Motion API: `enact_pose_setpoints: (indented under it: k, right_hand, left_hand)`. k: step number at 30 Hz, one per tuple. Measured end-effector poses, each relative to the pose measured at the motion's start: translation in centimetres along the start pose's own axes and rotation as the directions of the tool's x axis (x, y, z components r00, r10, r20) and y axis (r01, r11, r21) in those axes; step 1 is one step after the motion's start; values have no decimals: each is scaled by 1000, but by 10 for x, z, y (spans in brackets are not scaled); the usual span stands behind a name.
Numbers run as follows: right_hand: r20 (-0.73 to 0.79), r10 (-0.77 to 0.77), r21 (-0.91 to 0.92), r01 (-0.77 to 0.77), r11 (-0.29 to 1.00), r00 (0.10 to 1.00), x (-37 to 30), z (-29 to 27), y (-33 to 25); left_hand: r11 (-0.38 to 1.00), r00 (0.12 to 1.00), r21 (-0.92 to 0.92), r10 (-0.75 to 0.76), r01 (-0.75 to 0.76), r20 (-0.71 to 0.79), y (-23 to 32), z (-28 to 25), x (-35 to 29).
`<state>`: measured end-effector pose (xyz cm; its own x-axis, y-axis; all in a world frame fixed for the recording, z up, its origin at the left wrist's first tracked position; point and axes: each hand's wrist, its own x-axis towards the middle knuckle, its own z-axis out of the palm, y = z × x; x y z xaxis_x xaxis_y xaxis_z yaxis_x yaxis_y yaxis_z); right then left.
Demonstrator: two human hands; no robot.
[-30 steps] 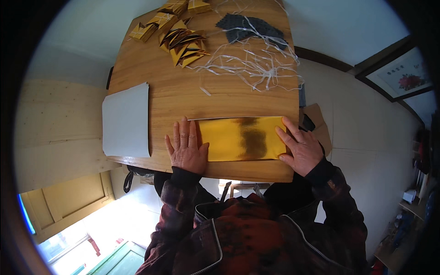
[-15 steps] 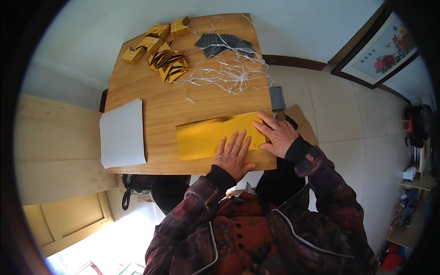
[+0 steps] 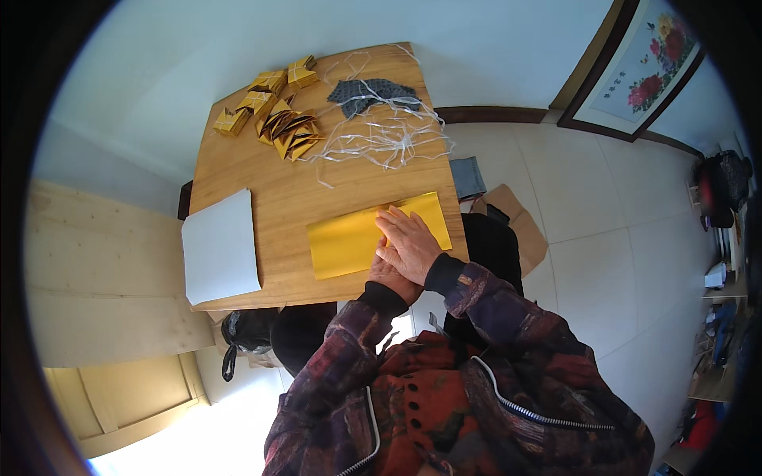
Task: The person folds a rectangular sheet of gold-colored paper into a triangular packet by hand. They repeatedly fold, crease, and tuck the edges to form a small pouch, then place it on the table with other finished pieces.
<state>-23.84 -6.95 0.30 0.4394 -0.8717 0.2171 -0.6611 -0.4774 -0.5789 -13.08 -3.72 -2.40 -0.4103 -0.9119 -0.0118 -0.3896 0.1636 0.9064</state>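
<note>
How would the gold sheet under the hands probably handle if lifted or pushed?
The gold sheet looks thin, so it is probably light and apt to bend if lifted by one end. Lying flat, it would likely slide rather than tip or roll. Its shiny face may be slippery.

Free passage across the counter point(image 3: 286, 194): a bare band separates the gold sheet point(image 3: 347, 243) from obstacles, white paper point(image 3: 221, 247) at nine o'clock, folded gold papers point(image 3: 286, 131) at eleven and tangled white strings point(image 3: 403, 144) at twelve.
</note>
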Motion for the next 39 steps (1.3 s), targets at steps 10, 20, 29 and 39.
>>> enact_pose_setpoints:
  k: [10,20,29,39]
  right_hand:
    - [-101,64,-139,-77,987,993,3,-4,30]
    - [-61,23,-319,-41,947,998,-6,-36,60]
    - [-74,-23,-384,-8,923,997,-26,-52,48]
    - [-144,99,-199,-127,972,985,-82,-49,11]
  left_hand:
    - [644,997,765,-33,-30,67,7,-29,-15]
    - [573,924,727,-183,378,-337,-38,-106,-54]
    - [616,952,729,-130,298,-278,-22,-108,-70]
    - [479,967,863,98,160,-234,-13,-120,-40]
